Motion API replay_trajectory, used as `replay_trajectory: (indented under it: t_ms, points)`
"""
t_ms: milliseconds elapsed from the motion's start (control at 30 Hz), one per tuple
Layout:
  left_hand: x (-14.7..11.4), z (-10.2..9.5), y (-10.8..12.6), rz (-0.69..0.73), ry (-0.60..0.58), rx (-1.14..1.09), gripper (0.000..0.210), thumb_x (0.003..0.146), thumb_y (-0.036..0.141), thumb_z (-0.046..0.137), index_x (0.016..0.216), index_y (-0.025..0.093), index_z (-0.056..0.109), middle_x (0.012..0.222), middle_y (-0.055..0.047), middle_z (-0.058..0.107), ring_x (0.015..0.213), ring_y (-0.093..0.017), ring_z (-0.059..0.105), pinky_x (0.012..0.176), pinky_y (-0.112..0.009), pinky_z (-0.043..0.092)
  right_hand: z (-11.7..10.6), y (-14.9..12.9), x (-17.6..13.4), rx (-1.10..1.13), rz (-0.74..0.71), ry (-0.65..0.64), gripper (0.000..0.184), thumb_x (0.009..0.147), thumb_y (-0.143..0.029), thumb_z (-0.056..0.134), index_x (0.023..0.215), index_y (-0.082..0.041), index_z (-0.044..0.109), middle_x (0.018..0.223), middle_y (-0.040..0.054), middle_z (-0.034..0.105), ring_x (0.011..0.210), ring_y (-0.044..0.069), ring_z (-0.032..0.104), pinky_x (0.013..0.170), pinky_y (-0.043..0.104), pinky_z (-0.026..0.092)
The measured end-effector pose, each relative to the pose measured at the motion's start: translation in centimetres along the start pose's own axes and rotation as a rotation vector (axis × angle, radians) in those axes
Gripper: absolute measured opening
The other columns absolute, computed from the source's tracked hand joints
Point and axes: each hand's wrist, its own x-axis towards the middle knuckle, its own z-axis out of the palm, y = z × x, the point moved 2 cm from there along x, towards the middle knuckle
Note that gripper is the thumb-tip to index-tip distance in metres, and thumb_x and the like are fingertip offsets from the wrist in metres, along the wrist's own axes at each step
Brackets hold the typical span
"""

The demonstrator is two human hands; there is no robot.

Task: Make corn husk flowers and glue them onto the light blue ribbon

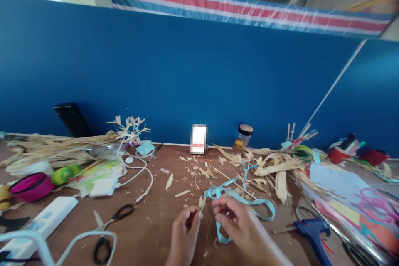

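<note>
My left hand (pixel 187 226) pinches a small piece of dried husk (pixel 202 203) upright between thumb and fingertips. Just to its right, my right hand (pixel 233 218) is closed, thumb against curled fingers, at a light blue ribbon (pixel 264 205). The ribbon loops behind this hand and hangs out below it; the exact grip is partly hidden by the fingers. Both hands are above the brown table (pixel 149 232), close together but apart. Husk scraps (pixel 196 172) lie scattered beyond them.
Black-handled scissors (pixel 107 226) lie open at left, near a white power strip (pixel 43 224). At right are a blue glue gun (pixel 313 230) and husk strips (pixel 277 168). A lidded jar (pixel 243 138) and a husk flower bunch (pixel 132 129) stand by the blue partition (pixel 187 66).
</note>
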Motion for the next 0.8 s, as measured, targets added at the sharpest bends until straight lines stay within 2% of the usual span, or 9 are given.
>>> replay_trajectory:
  t_ms: [133,267,367,567,667,800]
  points:
    - [0.2,-0.2,2.2,0.007,0.000,-0.054,0.022,0.075,0.033,0.054,0.083,0.016,0.064,0.076,-0.005,0.068,0.071,-0.017,0.060,0.066,-0.026,0.047,1.8,1.6,1.2,-0.109,-0.084,0.044,0.019,0.077,-0.022,0.052,0.094,-0.023,0.061,0.085,0.0033,0.066,0.078,0.019,0.061,0.071,0.028,0.047]
    - [2.2,-0.4,4.2,0.069,0.062,-0.005,0.022,0.075,0.032,0.053,0.084,0.015,0.064,0.077,-0.004,0.068,0.071,-0.017,0.059,0.067,-0.026,0.046,2.8,3.3,3.4,-0.043,-0.103,0.136,0.020,0.080,-0.025,0.048,0.096,-0.020,0.059,0.088,0.0063,0.066,0.080,0.020,0.061,0.069,0.029,0.048]
    - [3.9,0.1,4.7,0.116,0.079,0.006,0.022,0.075,0.032,0.052,0.084,0.015,0.063,0.073,-0.004,0.067,0.070,-0.017,0.059,0.067,-0.026,0.046,3.2,4.3,4.8,-0.016,-0.140,0.247,0.022,0.081,-0.027,0.047,0.098,-0.019,0.059,0.092,0.0076,0.065,0.082,0.021,0.061,0.068,0.029,0.048]
    - [4.6,1.7,3.3,0.139,-0.012,-0.055,0.023,0.076,0.033,0.051,0.084,0.015,0.063,0.077,-0.005,0.067,0.070,-0.018,0.060,0.068,-0.028,0.046,3.5,5.6,5.1,-0.043,-0.204,0.367,0.020,0.082,-0.026,0.047,0.095,-0.019,0.059,0.090,0.0071,0.065,0.081,0.020,0.060,0.067,0.028,0.048]
    - [4.3,2.2,2.1,0.107,-0.062,-0.080,0.024,0.076,0.033,0.051,0.086,0.014,0.063,0.077,-0.005,0.067,0.072,-0.018,0.059,0.068,-0.027,0.045,3.5,6.2,5.1,-0.048,-0.194,0.368,0.017,0.082,-0.024,0.046,0.090,-0.018,0.060,0.087,0.0065,0.065,0.078,0.019,0.060,0.068,0.027,0.047]
    - [4.3,2.2,0.7,0.016,-0.095,-0.118,0.024,0.075,0.035,0.053,0.082,0.014,0.062,0.070,-0.003,0.064,0.062,-0.015,0.055,0.057,-0.024,0.042,3.7,6.6,5.1,-0.019,-0.173,0.353,0.015,0.082,-0.024,0.047,0.084,-0.018,0.060,0.080,0.0050,0.065,0.073,0.018,0.060,0.066,0.025,0.046]
